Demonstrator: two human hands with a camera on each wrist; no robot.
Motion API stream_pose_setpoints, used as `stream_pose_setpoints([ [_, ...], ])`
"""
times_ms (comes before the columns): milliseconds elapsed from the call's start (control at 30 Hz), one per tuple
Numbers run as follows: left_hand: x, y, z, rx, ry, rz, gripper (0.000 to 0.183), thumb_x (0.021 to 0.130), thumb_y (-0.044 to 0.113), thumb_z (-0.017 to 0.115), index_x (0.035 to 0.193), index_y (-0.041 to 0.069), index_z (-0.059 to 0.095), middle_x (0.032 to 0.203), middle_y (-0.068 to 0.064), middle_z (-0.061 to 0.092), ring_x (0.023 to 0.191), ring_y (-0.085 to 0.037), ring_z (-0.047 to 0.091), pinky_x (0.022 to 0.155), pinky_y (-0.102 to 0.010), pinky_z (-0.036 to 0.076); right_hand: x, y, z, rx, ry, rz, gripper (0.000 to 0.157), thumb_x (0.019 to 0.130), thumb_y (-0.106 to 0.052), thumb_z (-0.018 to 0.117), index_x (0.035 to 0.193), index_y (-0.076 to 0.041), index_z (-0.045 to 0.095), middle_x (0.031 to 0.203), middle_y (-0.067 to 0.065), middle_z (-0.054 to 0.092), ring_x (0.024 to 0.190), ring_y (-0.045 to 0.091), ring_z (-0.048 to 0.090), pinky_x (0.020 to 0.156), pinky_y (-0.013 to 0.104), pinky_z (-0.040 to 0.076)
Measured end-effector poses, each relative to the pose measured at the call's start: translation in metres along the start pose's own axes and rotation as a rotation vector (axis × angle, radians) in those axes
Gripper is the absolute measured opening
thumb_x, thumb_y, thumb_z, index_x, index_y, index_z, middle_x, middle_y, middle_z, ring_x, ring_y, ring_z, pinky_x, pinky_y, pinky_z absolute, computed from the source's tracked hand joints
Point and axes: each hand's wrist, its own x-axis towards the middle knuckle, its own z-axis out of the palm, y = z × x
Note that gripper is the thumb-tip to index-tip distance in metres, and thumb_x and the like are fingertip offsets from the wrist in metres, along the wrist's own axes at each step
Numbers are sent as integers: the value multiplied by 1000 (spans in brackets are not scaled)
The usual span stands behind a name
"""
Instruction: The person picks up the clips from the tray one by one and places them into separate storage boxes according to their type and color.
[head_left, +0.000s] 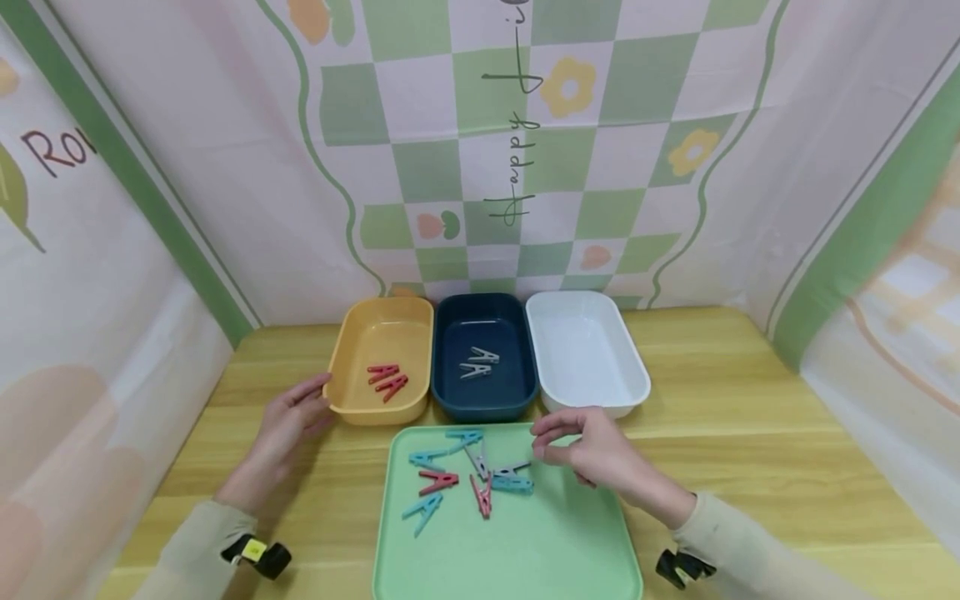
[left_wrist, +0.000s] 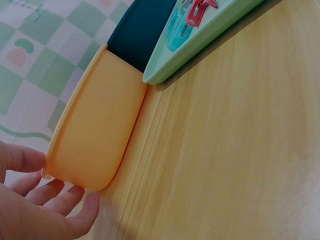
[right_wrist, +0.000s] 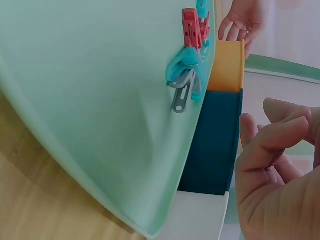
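My left hand (head_left: 292, 417) holds the left edge of the yellow bin (left_wrist: 95, 120), its thumb at the rim and its other fingers below against the outer wall. Two red clothespins (head_left: 386, 385) lie in that bin. Above the far right part of the green tray (head_left: 555, 550), my right hand (head_left: 592, 450) hovers with loosely bent fingers and nothing visible between them. Spread over the tray's far left part are several teal clothespins (head_left: 424, 510), two red clothespins (head_left: 482, 497) and two grey clothespins (head_left: 478, 458).
A dark blue bin (head_left: 486, 408) with two grey clothespins (head_left: 480, 363) stands between the yellow bin and a white bin (head_left: 592, 350). All three are side by side behind the tray on the wooden table (head_left: 720, 400). A patterned cloth (head_left: 487, 150) hangs behind.
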Motion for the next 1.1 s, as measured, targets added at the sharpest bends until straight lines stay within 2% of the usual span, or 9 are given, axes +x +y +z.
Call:
stream_pose_setpoints([
  [333,0,0,0,14,11,3,57,108,0,48,162,-1,33,170,-20,27,147,-36,41,115,-44,47,0,8,4,-6,-41,-21,30,91,-10,82,117,2,73,105,10,76,42,12,40,38,23,34],
  [500,0,0,0,21,15,5,56,108,1,49,162,0,34,169,-20,29,145,-34,44,114,-43,48,1,12,5,-11,-48,-18,33,91,-8,81,121,3,71,108,13,76,42,12,41,38,23,35],
  [700,-1,0,0,22,12,4,56,108,1,49,162,0,34,169,-20,29,146,-35,42,115,-45,47,2,15,7,-9,-34,-11,37,93,-8,78,127,3,69,115,16,75,41,12,41,37,23,35],
  [933,-1,0,1,21,12,4,56,108,1,49,162,1,34,170,-19,27,147,-37,40,115,-45,47,6,21,11,-20,-2,-6,38,91,-4,78,127,4,69,116,16,75,41,12,42,36,22,36],
  [1100,0,0,0,20,14,2,56,108,0,49,162,0,34,170,-19,28,146,-36,42,115,-44,47,11,26,13,-28,29,39,37,90,-2,78,126,2,70,114,13,76,42,12,43,37,23,37],
])
